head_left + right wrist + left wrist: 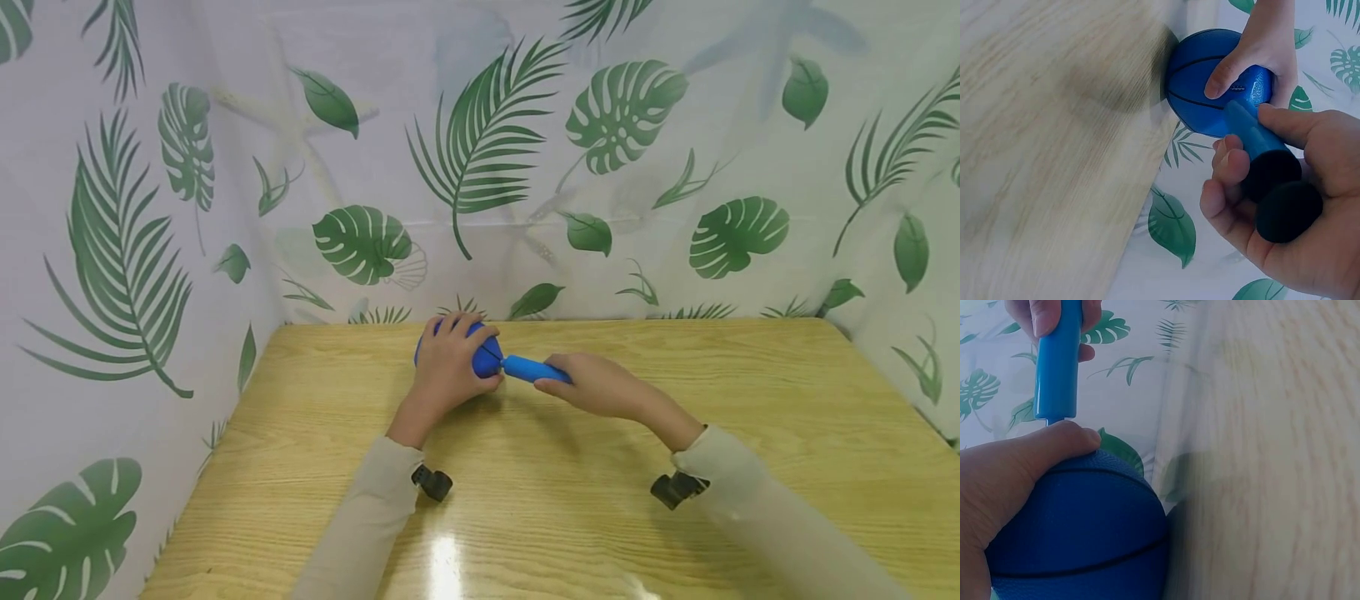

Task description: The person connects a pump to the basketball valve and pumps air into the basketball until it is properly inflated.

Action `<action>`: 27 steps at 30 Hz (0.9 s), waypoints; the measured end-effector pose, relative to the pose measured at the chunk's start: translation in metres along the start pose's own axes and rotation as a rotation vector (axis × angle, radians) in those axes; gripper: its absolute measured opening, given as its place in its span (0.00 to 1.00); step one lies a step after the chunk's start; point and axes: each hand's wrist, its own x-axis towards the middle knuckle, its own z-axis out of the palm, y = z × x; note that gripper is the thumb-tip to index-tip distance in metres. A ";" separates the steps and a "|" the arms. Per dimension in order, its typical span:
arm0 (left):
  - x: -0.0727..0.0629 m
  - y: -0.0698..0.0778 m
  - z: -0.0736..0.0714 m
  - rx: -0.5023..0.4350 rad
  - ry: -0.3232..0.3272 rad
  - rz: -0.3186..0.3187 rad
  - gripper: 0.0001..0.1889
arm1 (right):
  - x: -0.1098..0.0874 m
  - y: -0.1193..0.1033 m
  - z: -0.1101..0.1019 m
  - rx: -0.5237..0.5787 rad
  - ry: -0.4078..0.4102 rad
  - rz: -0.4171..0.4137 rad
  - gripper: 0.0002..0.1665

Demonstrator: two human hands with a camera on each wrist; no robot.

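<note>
A small blue basketball (487, 357) with black seams rests on the wooden table near its back edge. Over its top and side my left hand (448, 354) curls its fingers and holds it, the thumb near the pump's tip in the left wrist view. My right hand (600, 385) grips a blue hand pump (525, 367), whose narrow end points at the ball and meets it. In the right wrist view the pump's black end and round black handle (1289, 211) show within the curled fingers. Whether a needle is inside the ball is hidden.
The wooden table (525, 517) reaches to a white cloth backdrop (510, 283) printed with green leaves, which also stands at the left and right. A small black camera (432, 482) is strapped to the left wrist, another (678, 489) to the right.
</note>
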 end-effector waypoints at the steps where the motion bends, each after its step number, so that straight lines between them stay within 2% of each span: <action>1: 0.000 0.000 0.000 0.000 0.000 0.000 0.33 | 0.000 0.001 0.000 0.019 -0.007 -0.002 0.19; 5: 0.001 0.000 -0.001 0.007 -0.005 -0.005 0.34 | -0.001 0.003 -0.001 0.065 -0.018 -0.005 0.20; 8: 0.001 0.000 -0.001 0.008 -0.017 -0.009 0.34 | -0.002 0.001 0.001 0.029 -0.003 0.004 0.19; 14: 0.001 0.000 -0.003 -0.001 -0.030 -0.019 0.33 | -0.005 -0.007 0.006 -0.163 0.081 -0.008 0.14; 17: 0.001 0.000 -0.003 -0.005 -0.026 -0.019 0.34 | -0.007 -0.009 0.009 -0.290 0.148 -0.056 0.14; 20: 0.000 0.000 -0.003 0.001 -0.021 -0.018 0.33 | -0.009 -0.010 0.011 -0.364 0.198 -0.093 0.14; 23: 0.000 -0.001 -0.003 0.007 -0.016 -0.016 0.33 | -0.009 -0.008 0.011 -0.315 0.188 -0.094 0.13; 27: 0.000 -0.001 -0.003 0.003 -0.018 -0.014 0.34 | -0.007 -0.002 0.008 -0.094 0.089 -0.033 0.15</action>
